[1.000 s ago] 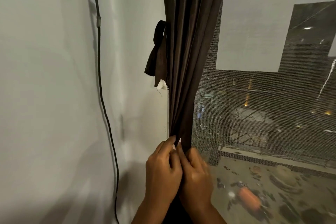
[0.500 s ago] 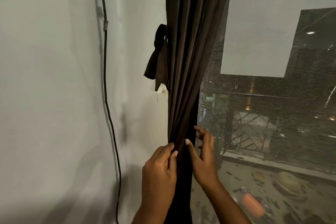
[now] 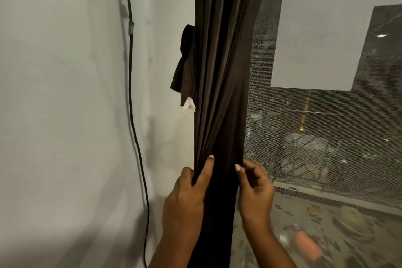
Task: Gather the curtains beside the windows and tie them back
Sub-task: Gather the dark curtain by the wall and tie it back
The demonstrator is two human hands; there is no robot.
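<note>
Half done at best: curtain [image 3: 219, 85] is bunched into a narrow column between wall [image 3: 65, 93] and window [image 3: 326, 137]. My left hand [image 3: 185, 200] pinches its folds, right hand [image 3: 255, 189] curls on its outer edge. Tie-back strap [image 3: 183, 65] hangs unused behind; tying remains. No readable writing.

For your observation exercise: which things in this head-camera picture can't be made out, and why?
- Curtain top and hem: cut off by the frame edges.
- Tie-back strap: its fixing is hidden behind the curtain.
- Right hand: fingers partly hidden behind the curtain edge.
- Orange object outside: blurred through the window mesh.
</note>
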